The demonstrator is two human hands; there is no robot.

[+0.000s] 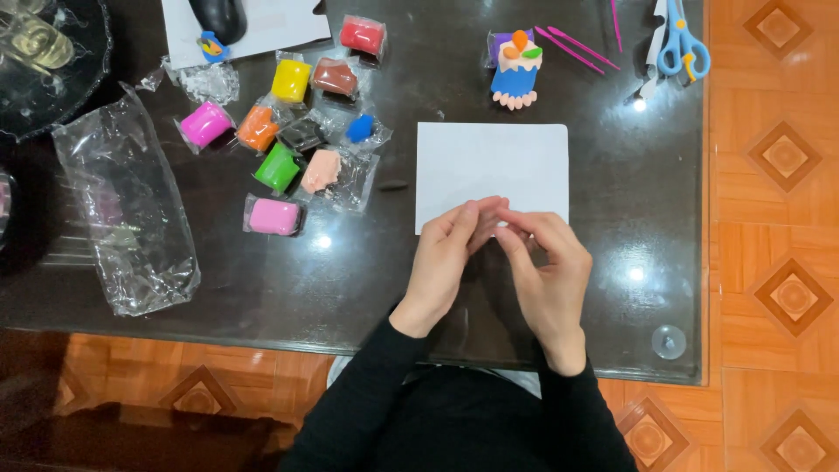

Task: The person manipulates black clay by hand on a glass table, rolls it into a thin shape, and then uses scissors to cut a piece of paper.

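Note:
My left hand (446, 258) and my right hand (546, 271) meet fingertip to fingertip over the near edge of a white paper sheet (489, 162) on the dark glass table (367, 280). The fingers pinch together around something small that I cannot make out. Beyond the sheet stands a small clay figure (516, 70), blue with a scalloped peach base and orange and green bits on top. To the left lie several wrapped clay blocks: pink (273, 216), green (278, 166), orange (257, 128), yellow (291, 80), red (362, 36), brown (335, 77).
A crumpled clear plastic bag (127, 210) lies at the left. Blue-handled scissors (682, 39) and pink modelling sticks (572, 45) sit at the far right. A glass dish (44, 61) is at the top left. The table edge (703, 262) borders an orange tiled floor.

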